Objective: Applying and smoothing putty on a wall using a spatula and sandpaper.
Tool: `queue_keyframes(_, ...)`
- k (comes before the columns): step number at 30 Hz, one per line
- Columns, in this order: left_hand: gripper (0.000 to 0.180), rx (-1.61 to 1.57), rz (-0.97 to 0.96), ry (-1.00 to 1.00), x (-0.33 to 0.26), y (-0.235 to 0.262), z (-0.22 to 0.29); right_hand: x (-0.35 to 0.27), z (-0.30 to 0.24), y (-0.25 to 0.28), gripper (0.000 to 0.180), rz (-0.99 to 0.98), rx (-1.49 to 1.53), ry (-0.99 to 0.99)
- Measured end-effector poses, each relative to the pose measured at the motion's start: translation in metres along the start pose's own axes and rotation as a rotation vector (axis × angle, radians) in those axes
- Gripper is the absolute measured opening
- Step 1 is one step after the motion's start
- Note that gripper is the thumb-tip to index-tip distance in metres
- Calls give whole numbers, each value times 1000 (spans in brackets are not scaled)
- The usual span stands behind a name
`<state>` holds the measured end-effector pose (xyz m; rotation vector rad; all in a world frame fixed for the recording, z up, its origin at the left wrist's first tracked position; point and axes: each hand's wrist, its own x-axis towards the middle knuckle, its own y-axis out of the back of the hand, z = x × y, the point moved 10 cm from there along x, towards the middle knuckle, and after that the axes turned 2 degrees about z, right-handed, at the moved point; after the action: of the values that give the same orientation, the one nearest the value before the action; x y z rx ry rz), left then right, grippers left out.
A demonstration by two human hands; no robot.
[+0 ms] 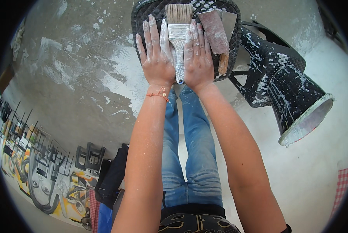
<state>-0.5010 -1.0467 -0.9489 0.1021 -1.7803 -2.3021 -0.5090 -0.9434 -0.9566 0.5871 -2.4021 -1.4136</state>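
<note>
A wide flat paintbrush with pale bristles and a whitish, patterned handle lies on a black quilted seat. My left hand rests flat on the seat along the brush's left side, fingers extended. On the other side, my right hand lies flat with its fingers stretched out, close against the brush handle. White powder or paint coats both hands, and neither grips anything. Right of my right hand are a worn brownish sheet, perhaps sandpaper, and a scraper with a metal blade and wooden handle.
To the right, a black paint-spattered bucket with a whitish rim stands by a black plastic chair. White smears mark the grey floor. Black metal racks and a colourful painted wall appear at lower left.
</note>
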Motion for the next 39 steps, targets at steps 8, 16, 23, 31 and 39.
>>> queue_keyframes(8,54,9,17,-12,2,-3,-1,3,2,-5,70,9,25,1)
queue_keyframes(16,52,1,27,-8,5,-8,-1,6,7,-9,70,-1,-15,3)
queue_keyframes(23,53,30,34,-12,7,-9,0,7,7,-10,70,3,-30,11)
queue_keyframes(31,53,24,32,-4,8,-15,0,9,10,-10,70,14,-21,50)
queue_keyframes(39,57,-51,16,-7,12,-14,0,16,11,-1,68,27,41,32)
